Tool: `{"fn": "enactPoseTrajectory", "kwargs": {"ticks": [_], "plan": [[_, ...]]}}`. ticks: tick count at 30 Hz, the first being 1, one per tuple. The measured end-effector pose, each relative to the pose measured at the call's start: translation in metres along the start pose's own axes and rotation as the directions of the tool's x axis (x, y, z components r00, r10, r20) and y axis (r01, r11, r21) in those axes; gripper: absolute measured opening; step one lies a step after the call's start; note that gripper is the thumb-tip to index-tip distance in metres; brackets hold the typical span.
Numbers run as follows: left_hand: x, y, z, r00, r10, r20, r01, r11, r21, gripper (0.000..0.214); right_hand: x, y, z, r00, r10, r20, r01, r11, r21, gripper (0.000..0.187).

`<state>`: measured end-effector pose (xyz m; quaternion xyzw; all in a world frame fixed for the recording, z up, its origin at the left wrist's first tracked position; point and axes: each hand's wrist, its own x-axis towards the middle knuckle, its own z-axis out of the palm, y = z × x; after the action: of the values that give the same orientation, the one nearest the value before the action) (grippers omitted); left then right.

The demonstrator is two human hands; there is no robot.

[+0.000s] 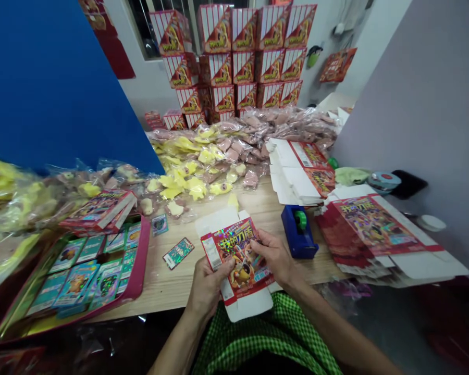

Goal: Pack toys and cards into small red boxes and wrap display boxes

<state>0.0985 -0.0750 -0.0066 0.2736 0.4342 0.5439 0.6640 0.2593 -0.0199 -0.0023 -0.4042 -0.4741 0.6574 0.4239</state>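
Between my two hands is a printed red cardboard box [238, 260], its white end flaps open at the top and bottom. My left hand [207, 284] grips its left side, with the thumb lying on the printed front. On the right edge, my right hand [275, 255] closes round the card, thumb in front. The fingers behind the box are hidden. Left of the box, a teal trading card [179, 253] lies on the wooden table [160, 286], and a smaller card [160, 224] rests farther back.
A pink-rimmed tray [144, 260] of cards stands left, two filled boxes [101, 208] at its back edge. A blue tape dispenser [299, 234] sits right, beside stacked flat cartons [375, 229]. Bagged yellow and pink pieces [219, 156] cover the back, before stacked display boxes [244, 65].
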Motion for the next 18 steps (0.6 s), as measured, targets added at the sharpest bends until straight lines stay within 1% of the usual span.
{"fn": "enactPoseTrajectory", "kwargs": {"ticks": [1, 2, 3, 4, 5, 6, 7, 8, 9, 11, 12, 15, 17, 18], "plan": [[-0.002, -0.004, 0.000, 0.999, -0.037, 0.015, 0.037, 0.999, 0.007, 0.046, 0.000, 0.000, -0.002, 1.000, -0.020, -0.004, 0.020, 1.000, 0.011, 0.033], [-0.005, -0.009, 0.000, 0.999, -0.049, 0.023, 0.049, 0.999, 0.019, 0.051, -0.001, 0.000, -0.005, 0.999, -0.050, -0.015, 0.050, 0.998, 0.022, 0.031], [-0.007, -0.014, 0.000, 1.000, -0.022, 0.009, 0.022, 0.999, 0.041, 0.059, -0.002, 0.001, -0.007, 0.996, -0.084, -0.028, 0.084, 0.996, 0.021, 0.029], [-0.008, -0.018, -0.001, 0.998, 0.049, -0.035, -0.046, 0.996, 0.082, 0.068, -0.004, 0.002, -0.010, 0.993, -0.114, -0.042, 0.115, 0.993, 0.005, 0.029], [-0.010, -0.022, -0.002, 0.983, 0.155, -0.099, -0.140, 0.979, 0.148, 0.078, -0.006, 0.004, -0.012, 0.989, -0.137, -0.050, 0.136, 0.990, -0.029, 0.031], [-0.011, -0.026, -0.002, 0.953, 0.264, -0.151, -0.225, 0.945, 0.237, 0.084, -0.009, 0.006, -0.013, 0.986, -0.155, -0.060, 0.150, 0.986, -0.076, 0.033], [-0.012, -0.030, -0.003, 0.923, 0.345, -0.169, -0.278, 0.903, 0.326, 0.085, -0.012, 0.008, -0.014, 0.983, -0.171, -0.065, 0.161, 0.978, -0.131, 0.035], [-0.013, -0.033, -0.004, 0.906, 0.391, -0.162, -0.304, 0.867, 0.396, 0.083, -0.015, 0.011, -0.015, 0.981, -0.183, -0.062, 0.169, 0.968, -0.186, 0.035], [-0.013, -0.036, -0.004, 0.902, 0.408, -0.141, -0.313, 0.843, 0.437, 0.078, -0.017, 0.014, -0.016, 0.981, -0.187, -0.054, 0.170, 0.958, -0.232, 0.035], [-0.015, -0.042, -0.004, 0.907, 0.403, -0.120, -0.311, 0.835, 0.454, 0.066, -0.019, 0.018, -0.017, 0.986, -0.163, -0.024, 0.150, 0.950, -0.272, 0.035], [-0.016, -0.044, -0.004, 0.907, 0.396, -0.141, -0.300, 0.845, 0.443, 0.061, -0.019, 0.019, -0.018, 0.991, -0.133, -0.002, 0.128, 0.956, -0.265, 0.035], [-0.019, -0.051, -0.002, 0.886, 0.373, -0.274, -0.254, 0.887, 0.386, 0.043, -0.018, 0.020, -0.020, 0.994, -0.083, 0.069, 0.097, 0.967, -0.237, 0.039], [-0.022, -0.051, 0.000, 0.885, 0.322, -0.336, -0.220, 0.925, 0.308, 0.044, -0.018, 0.018, -0.021, 0.989, -0.094, 0.115, 0.122, 0.956, -0.266, 0.044], [-0.023, -0.049, 0.000, 0.888, 0.290, -0.356, -0.207, 0.945, 0.253, 0.046, -0.018, 0.016, -0.021, 0.986, -0.097, 0.132, 0.130, 0.953, -0.273, 0.043]]}}
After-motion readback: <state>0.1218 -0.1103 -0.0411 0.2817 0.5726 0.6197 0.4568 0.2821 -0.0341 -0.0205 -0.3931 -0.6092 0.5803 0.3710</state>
